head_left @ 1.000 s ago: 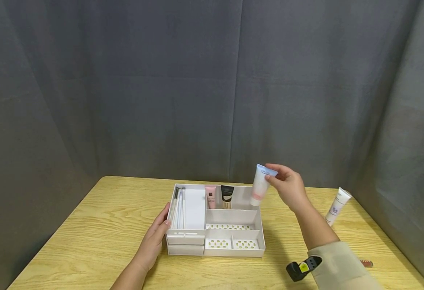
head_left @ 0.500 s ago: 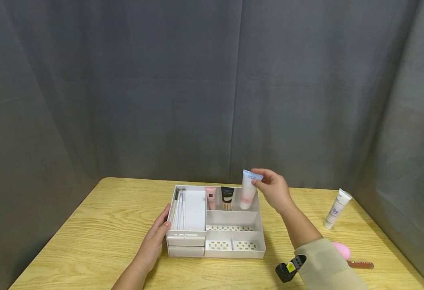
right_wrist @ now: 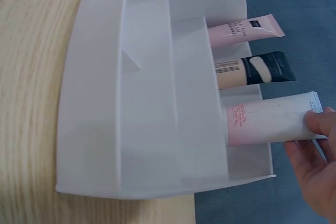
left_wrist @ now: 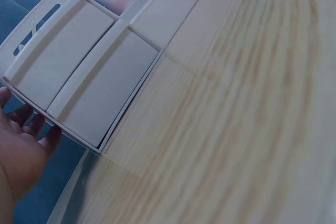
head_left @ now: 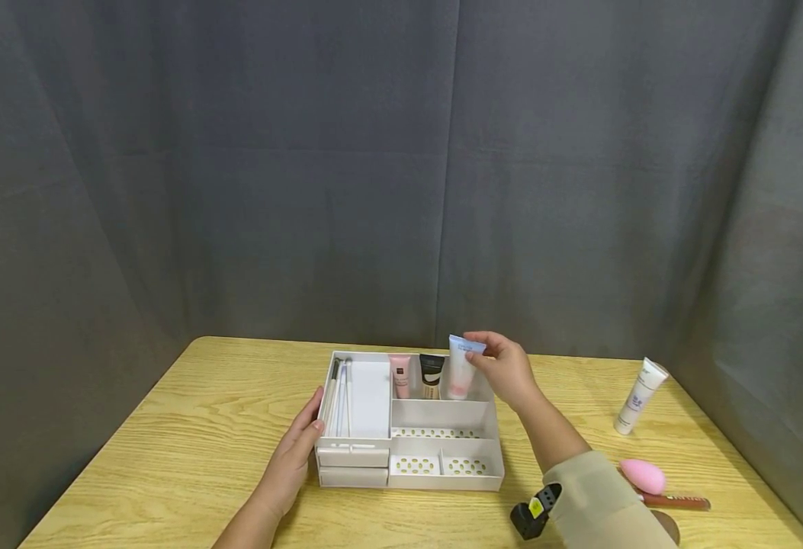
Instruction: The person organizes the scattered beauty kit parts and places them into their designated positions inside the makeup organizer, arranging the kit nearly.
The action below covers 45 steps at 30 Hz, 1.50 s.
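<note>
My right hand (head_left: 504, 370) pinches the flat top of a white squeeze tube (head_left: 462, 372) with a pale blue end and a pinkish lower part. In the right wrist view, the tube's lower end (right_wrist: 236, 125) is inside the rear compartment of a white desktop organizer (head_left: 445, 482), behind its divider. Beside it in that compartment stand a black-topped beige tube (head_left: 432, 375) and a small pink tube (head_left: 400, 375). My left hand (head_left: 290, 461) rests against the organizer's left side, its fingers (left_wrist: 35, 124) touching the wall near the drawers (left_wrist: 79, 72).
Thin makeup brushes (head_left: 339, 396) lie in the organizer's left section. To the right, a white tube (head_left: 640, 396) stands on the wooden table (head_left: 168, 427). A pink makeup sponge (head_left: 643, 476) and a reddish-brown slim tube (head_left: 679, 502) lie near my right sleeve (head_left: 600, 503). Grey curtains (head_left: 305, 168) hang behind.
My right hand has carried the squeeze tube left and down into the rear compartment, close to the black-topped tube. My left hand stays on the organizer's side.
</note>
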{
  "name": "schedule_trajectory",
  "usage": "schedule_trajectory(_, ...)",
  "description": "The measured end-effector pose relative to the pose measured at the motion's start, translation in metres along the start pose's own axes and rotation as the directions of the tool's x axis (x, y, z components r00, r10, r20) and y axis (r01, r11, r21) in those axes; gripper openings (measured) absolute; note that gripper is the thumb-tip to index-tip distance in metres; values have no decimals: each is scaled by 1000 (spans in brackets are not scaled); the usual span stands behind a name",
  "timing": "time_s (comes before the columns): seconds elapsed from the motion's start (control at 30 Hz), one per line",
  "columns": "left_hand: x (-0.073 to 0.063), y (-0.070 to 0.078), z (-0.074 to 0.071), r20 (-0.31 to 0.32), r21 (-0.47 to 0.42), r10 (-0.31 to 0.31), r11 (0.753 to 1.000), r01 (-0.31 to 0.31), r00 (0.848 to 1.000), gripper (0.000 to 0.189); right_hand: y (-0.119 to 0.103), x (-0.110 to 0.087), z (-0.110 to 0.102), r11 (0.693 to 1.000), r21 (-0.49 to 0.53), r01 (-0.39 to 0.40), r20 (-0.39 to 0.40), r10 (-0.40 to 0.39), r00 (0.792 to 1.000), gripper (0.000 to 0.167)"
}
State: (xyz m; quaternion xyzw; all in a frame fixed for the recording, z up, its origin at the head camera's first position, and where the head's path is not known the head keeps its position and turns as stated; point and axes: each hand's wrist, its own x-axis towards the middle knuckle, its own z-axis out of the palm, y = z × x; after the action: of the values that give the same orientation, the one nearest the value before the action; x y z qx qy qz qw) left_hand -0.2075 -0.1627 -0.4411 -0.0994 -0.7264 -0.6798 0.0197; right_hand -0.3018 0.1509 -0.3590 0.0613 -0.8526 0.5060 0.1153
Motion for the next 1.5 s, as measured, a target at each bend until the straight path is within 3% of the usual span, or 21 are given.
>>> schedule_trajectory(0.53, -1, 0, 1, -4, 3, -3, 1000, 3, 1000, 56, 14, -3, 19, 997, 54, -49, 27, 48, 998, 30)
schedule_trajectory(1.5, -1, 1, 1, -7, -9, 7, 1000, -7, 1000, 56, 21, -9, 28, 998, 21, -53, 58, 52, 997, 26)
